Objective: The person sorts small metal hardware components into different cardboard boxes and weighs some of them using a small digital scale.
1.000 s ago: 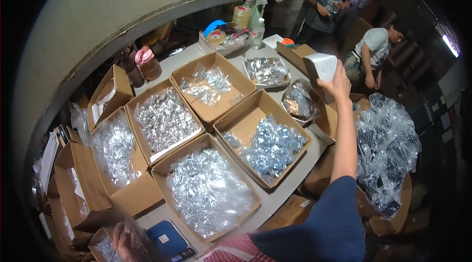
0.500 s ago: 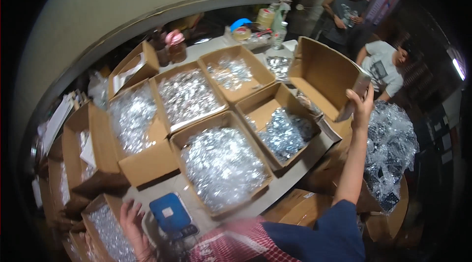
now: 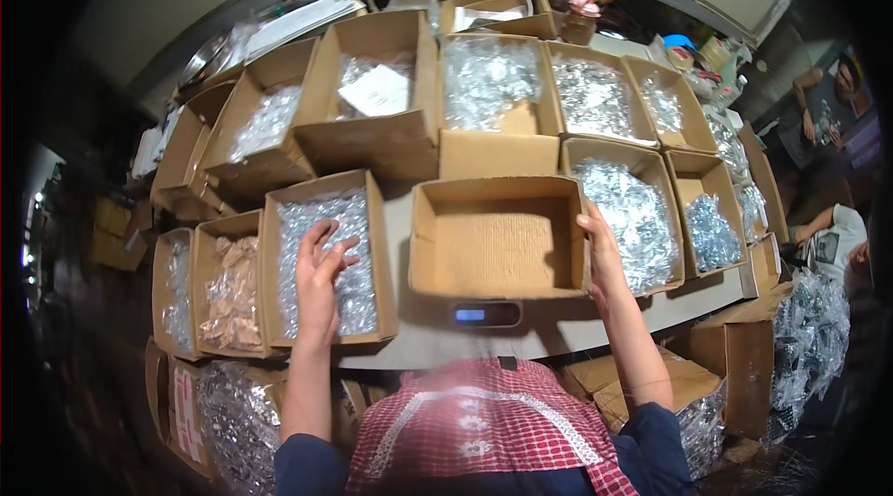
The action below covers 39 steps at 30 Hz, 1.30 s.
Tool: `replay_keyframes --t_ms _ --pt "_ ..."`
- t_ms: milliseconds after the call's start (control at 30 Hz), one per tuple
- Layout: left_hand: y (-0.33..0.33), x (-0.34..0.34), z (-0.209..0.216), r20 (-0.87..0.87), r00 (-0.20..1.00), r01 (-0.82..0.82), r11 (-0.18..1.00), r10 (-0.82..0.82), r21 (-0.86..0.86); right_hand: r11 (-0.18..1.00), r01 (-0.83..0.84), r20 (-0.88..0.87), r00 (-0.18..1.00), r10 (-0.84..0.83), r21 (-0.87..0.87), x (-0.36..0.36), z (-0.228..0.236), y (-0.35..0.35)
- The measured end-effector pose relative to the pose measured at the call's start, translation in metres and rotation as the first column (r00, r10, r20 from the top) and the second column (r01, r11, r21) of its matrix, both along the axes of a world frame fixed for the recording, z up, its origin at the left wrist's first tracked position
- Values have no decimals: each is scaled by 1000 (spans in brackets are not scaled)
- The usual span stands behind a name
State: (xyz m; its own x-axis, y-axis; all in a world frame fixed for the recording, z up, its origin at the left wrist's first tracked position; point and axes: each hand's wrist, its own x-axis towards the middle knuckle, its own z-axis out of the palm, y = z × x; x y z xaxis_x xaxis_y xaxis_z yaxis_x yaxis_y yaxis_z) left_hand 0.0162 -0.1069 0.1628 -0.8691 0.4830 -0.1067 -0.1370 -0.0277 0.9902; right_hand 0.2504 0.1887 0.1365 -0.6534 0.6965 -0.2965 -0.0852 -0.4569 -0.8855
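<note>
An open cardboard box (image 3: 498, 240) with a bare inside is over a small digital scale (image 3: 486, 314), whose lit display shows below the box's near edge. Most of the scale is hidden, so I cannot tell whether the box rests fully on it. My right hand (image 3: 605, 249) grips the box's right wall, thumb at the rim. My left hand (image 3: 321, 282), fingers apart and holding nothing, is above a box of small shiny clear packets (image 3: 358, 203) left of the scale.
Around the table (image 3: 400, 235) stand several cardboard boxes of shiny packets, including one close on the right (image 3: 628, 217) and one with brownish packets (image 3: 231, 296) at left. A box with white paper (image 3: 377, 91) stands behind. At far right are large bagged packets (image 3: 809, 347) and two people.
My right hand has brought the cardboard box from the far right to over the scale. My left hand now shows above the left packet box. The view has swung left.
</note>
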Motion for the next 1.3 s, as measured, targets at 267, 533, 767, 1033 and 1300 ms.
replay_keyframes --t_ms 267,533,767,1033,1300 --pt "-160 -83 8 21 982 -184 982 185 -42 990 -46 248 969 12 131 -22 -93 7" --pt "-207 -206 42 -102 934 -339 940 341 43 870 -171 475 876 -80 462 -17 -97 7" --pt "-199 -435 11 -692 679 -501 844 244 -194 590 -261 470 852 -232 764 -46 -50 -21" --pt "-159 -560 -26 -259 725 -317 24 -638 -948 671 -222 564 749 -348 708 -40 -15 -36" --pt "-83 -515 56 50 993 -121 915 110 385 733 5 523 698 -490 680 4 -30 -33"
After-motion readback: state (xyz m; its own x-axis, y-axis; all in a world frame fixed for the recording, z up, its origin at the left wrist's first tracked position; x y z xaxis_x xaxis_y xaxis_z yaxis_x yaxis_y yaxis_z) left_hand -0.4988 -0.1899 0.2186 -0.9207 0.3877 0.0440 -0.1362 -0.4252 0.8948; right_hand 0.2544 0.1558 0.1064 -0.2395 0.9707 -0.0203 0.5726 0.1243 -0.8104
